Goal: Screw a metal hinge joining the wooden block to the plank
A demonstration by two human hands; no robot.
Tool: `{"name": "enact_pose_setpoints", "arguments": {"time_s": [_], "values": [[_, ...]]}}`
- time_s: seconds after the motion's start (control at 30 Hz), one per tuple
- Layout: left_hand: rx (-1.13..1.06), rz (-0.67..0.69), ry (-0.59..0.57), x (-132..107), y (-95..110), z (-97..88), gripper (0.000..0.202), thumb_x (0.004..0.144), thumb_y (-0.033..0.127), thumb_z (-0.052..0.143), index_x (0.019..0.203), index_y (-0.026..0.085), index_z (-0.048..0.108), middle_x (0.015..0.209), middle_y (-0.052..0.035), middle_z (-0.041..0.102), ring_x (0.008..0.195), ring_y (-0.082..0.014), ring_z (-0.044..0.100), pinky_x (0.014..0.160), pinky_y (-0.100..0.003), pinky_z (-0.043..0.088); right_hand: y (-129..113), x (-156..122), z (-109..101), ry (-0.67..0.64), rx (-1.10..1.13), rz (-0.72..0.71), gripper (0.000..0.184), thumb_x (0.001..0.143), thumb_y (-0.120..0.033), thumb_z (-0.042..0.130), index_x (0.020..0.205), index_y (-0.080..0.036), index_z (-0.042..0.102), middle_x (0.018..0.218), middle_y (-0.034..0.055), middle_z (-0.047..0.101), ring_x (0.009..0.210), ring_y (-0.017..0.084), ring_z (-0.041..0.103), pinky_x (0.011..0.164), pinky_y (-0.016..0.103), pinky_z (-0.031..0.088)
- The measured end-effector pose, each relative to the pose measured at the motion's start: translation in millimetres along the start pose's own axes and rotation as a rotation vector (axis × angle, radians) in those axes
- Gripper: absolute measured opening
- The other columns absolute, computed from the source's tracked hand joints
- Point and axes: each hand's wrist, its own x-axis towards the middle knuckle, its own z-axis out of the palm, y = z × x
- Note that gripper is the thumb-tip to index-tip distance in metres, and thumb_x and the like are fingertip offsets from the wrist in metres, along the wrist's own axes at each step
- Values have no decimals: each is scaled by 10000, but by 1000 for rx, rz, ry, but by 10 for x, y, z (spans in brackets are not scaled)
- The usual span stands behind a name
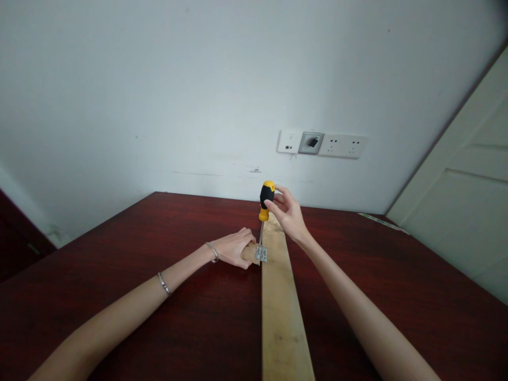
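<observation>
A long pale wooden board (281, 312) lies on the dark red table. Against its left edge, a small wooden block (250, 253) is gripped by my left hand (234, 247), whose fingers wrap round it. A metal hinge (262, 253) spans the block and the board. The yellow and black screwdriver (267, 198) stands nearly upright, its shaft pointing down to the hinge's block side. My right hand (289, 214) has its thumb and fingers at the screwdriver's handle. The exact spot where the tip meets the hinge is too small to make out.
The dark red table (190, 317) meets a white wall (198, 95) at its far edge. Wall sockets (341, 145) sit above it on the right. A pale door (472, 190) rises at the right, near a thin strip (383, 223) on the table's edge.
</observation>
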Motion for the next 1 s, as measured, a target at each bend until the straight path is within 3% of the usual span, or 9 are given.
{"name": "enact_pose_setpoints", "arguments": {"time_s": [0.13,0.3,0.6,0.7,0.83,1.0], "values": [[4,18,26,-22,-15,34,498,604,325,687,1025,168,472,1002,-69,463,985,-254,462,868,-359,427,-72,-10,-12,-20,-52,-25,590,793,-380,619,1323,-278,382,975,44,615,812,157,604,700,307,530],[-19,3,53,-58,3,40,526,624,337,679,1072,165,463,1025,-80,460,998,-260,454,866,-377,428,-142,-18,3,-25,-126,-57,522,752,-362,665,1244,-302,501,1232,59,536,884,166,562,664,281,525],[-40,-24,79,-70,-16,75,551,611,337,701,1086,181,467,1036,-74,453,1006,-262,455,855,-387,436,-184,-15,0,-12,-145,-71,525,742,-338,665,1236,-288,494,1255,63,514,755,124,551,574,247,497],[-41,-27,79,-70,-13,73,544,611,330,698,1078,176,466,1032,-75,451,1002,-258,458,853,-383,441,-209,-25,-24,-34,-163,-80,514,784,-316,619,1272,-291,461,1250,60,523,746,127,556,604,262,502],[-44,-30,81,-67,-14,76,548,603,330,697,1074,174,465,1032,-74,445,1000,-255,457,837,-375,449,-251,-40,-83,-92,-188,-90,473,843,-288,538,1308,-291,450,1240,57,546,842,159,577,757,326,512],[-35,-7,97,-67,-16,78,546,602,325,701,1067,166,463,1027,-78,447,995,-254,449,850,-382,444,-249,-42,-110,-62,-199,-93,468,814,-324,588,1271,-302,490,1259,63,525,942,188,575,794,345,521]]}}
